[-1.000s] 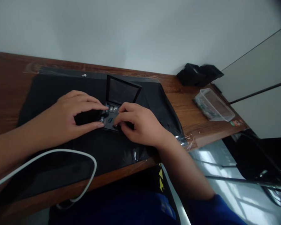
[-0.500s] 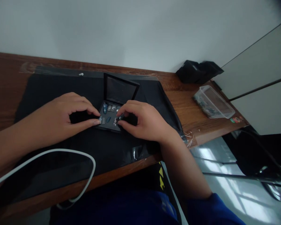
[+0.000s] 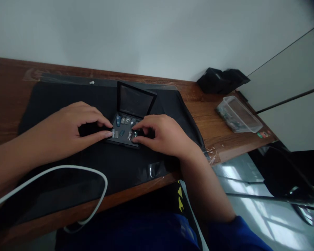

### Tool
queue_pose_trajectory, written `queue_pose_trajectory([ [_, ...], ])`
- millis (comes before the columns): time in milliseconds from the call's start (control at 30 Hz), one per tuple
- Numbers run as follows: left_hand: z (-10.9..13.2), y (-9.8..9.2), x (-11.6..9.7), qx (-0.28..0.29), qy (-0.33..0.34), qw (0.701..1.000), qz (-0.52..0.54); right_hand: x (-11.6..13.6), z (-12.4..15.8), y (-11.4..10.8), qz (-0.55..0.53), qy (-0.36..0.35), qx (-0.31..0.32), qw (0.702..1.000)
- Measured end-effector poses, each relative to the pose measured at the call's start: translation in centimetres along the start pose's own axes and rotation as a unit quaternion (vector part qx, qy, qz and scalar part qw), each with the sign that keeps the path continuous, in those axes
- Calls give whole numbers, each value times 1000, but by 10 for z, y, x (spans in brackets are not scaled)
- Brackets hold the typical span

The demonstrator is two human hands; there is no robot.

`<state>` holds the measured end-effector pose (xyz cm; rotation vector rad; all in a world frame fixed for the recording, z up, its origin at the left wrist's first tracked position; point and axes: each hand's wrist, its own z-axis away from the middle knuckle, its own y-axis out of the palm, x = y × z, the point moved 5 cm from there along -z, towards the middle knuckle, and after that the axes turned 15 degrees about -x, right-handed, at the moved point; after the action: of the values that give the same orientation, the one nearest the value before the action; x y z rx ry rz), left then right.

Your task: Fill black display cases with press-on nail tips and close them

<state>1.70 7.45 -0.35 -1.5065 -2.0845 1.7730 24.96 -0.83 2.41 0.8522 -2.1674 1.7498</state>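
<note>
While the case (image 3: 124, 140) lies open on the mat (image 3: 99, 94), lid (image 3: 136, 101) tipped up, the left hand (image 3: 78, 123) works its left edge, thumb and finger slightly parted, any grip impossible to tell! Over at the right side, the right hand (image 3: 167, 134) frames a starred piece (image 3: 135, 133), fingertips a little apart, hold unclear; a blue piece (image 3: 122, 133) lies between them.

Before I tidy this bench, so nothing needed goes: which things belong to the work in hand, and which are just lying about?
In use:
open black rectangular hinged case
small blue and grey pieces inside it
flat black mat beneath

Seemingly lying about:
clear rectangular plastic box
black blocky objects by the wall
thin white cable
small white scrap
</note>
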Motion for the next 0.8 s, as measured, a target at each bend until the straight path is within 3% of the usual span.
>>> queue_pose_trajectory([
  [400,10,0,15,24,-50,998,-37,-4,1,-2,-6,17,-2,1000],
  [800,9,5,10,49,-129,989,-47,-5,1,-1,-49,50,0,998],
])
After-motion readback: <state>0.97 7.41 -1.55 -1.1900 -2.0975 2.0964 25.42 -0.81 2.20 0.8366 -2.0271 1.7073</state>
